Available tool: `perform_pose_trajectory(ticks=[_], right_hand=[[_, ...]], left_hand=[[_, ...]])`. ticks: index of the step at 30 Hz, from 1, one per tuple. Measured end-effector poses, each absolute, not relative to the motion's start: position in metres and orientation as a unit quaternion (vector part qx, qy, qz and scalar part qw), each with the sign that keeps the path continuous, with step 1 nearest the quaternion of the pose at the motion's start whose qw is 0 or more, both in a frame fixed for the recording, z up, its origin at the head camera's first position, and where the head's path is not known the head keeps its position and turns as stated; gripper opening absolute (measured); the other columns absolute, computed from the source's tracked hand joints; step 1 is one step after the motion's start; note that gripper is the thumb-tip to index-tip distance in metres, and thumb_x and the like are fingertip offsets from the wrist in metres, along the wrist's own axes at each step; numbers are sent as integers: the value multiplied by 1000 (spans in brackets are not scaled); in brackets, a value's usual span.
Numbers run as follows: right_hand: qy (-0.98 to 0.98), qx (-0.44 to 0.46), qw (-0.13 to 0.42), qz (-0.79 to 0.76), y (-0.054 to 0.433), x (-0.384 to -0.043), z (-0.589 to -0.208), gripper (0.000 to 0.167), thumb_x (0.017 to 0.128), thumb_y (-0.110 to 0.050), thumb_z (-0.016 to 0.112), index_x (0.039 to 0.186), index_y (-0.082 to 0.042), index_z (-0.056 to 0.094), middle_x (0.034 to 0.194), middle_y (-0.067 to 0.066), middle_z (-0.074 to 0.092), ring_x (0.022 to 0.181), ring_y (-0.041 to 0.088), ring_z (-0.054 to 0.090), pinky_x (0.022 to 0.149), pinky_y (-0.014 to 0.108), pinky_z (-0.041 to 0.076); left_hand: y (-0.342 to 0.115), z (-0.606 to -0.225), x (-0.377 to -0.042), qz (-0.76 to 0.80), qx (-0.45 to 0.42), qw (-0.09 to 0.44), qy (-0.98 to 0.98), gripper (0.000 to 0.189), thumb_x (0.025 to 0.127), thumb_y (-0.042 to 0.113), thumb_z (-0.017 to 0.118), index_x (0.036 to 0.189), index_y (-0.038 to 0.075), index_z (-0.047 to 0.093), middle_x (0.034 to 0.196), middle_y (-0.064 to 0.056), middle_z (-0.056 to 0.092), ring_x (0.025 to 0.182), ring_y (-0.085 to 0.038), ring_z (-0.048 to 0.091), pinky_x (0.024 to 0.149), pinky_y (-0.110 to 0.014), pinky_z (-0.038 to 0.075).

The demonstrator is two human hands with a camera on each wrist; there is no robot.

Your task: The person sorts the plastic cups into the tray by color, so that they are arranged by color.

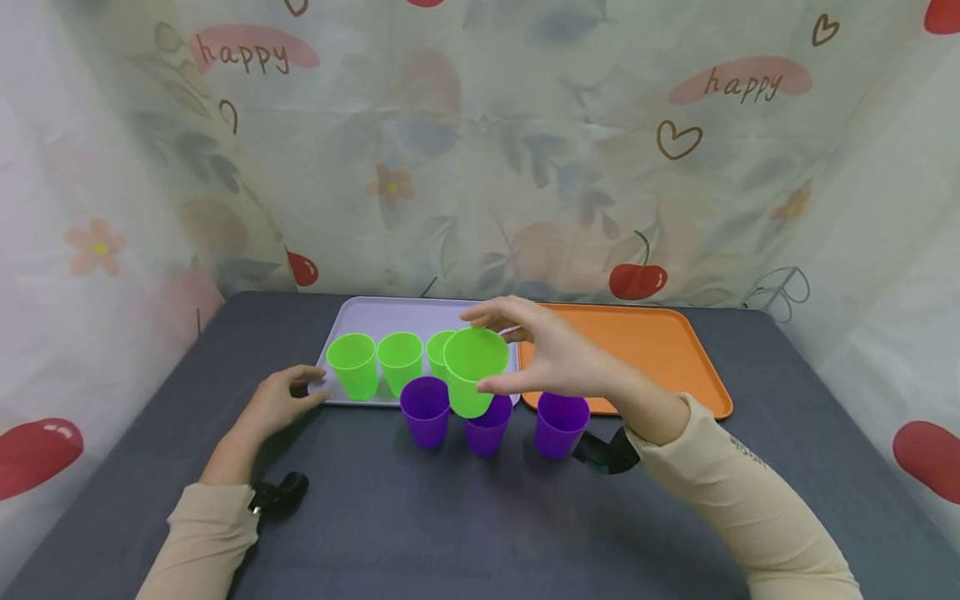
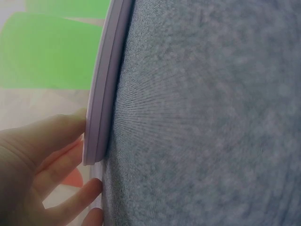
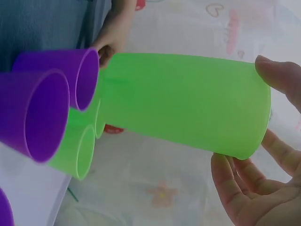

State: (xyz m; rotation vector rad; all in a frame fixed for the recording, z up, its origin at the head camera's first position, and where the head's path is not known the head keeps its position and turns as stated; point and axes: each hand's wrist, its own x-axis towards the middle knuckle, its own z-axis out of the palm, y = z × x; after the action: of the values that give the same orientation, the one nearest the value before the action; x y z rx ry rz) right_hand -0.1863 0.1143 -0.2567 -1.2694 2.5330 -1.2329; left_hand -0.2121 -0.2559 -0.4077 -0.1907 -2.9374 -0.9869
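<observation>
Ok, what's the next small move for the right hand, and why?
I'd probably lower the green cup in the right hand onto the lilac tray: it is held aloft, three other green cups already stand there, and the left hand holds the tray's corner.

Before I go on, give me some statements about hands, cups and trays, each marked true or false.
1. The right hand holds a green cup. True.
2. Three purple cups stand on the dark table. True.
3. The left hand holds a purple cup. False: it touches the lavender tray.
4. Other green cups stand on the lavender tray. True.
5. The orange tray lies left of the lavender tray. False: it lies right.
</observation>
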Motion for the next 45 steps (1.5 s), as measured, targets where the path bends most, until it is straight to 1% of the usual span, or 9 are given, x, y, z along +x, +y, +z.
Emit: perform_pose_trajectory(ticks=[3,11,18,23,27,33,39,45], right_hand=[[827,-401,27,-392,119,-192,-253,64,73,-15,79,130,-15,50,129,0,54,116,15,51,98,38,46],[842,-393,29,-370,129,-210,-251,64,75,-14,77,132,-15,48,130,2,53,118,17,50,100,41,45],[847,-383,50,-365,137,-230,-254,64,76,-11,74,134,-13,45,134,5,50,122,20,48,105,40,42],[848,-381,68,-362,142,-245,-258,65,77,-13,74,135,-13,44,133,6,50,122,21,48,106,44,40],[847,-384,87,-358,145,-257,-265,66,77,-14,75,135,-12,44,135,8,49,123,24,47,106,46,39],[843,-380,121,-362,151,-278,-277,67,76,-13,76,135,-12,43,137,8,48,125,26,47,108,45,38],[837,-377,159,-364,154,-294,-292,66,76,-14,76,133,-12,44,133,11,51,124,28,49,107,49,37],[835,-377,192,-353,153,-307,-307,66,76,-18,77,134,-15,44,129,10,53,123,27,50,106,50,37]], left_hand=[[-256,-407,-212,-317,-60,17,-946,40,86,19,66,118,-4,59,119,-26,59,109,-42,54,94,-55,42],[-255,-408,-212,-318,-56,12,-946,40,86,20,66,118,-3,59,120,-26,59,110,-42,54,94,-55,42],[-256,-408,-211,-320,-55,11,-946,41,86,20,66,118,-3,59,120,-26,59,108,-41,54,93,-54,43],[-256,-408,-211,-321,-56,12,-945,40,86,19,66,118,-4,59,120,-26,59,109,-41,54,94,-55,42],[-256,-408,-211,-321,-59,16,-945,40,86,19,65,118,-4,59,119,-27,59,109,-42,54,94,-55,42],[-257,-408,-211,-320,-61,21,-945,39,86,17,65,117,-5,59,119,-27,60,110,-43,54,94,-55,42],[-256,-408,-212,-320,-56,16,-946,39,86,18,65,118,-4,59,120,-26,59,111,-43,54,95,-55,42],[-256,-408,-212,-317,-52,12,-947,39,87,19,65,118,-3,58,121,-26,58,113,-43,53,96,-56,41]])
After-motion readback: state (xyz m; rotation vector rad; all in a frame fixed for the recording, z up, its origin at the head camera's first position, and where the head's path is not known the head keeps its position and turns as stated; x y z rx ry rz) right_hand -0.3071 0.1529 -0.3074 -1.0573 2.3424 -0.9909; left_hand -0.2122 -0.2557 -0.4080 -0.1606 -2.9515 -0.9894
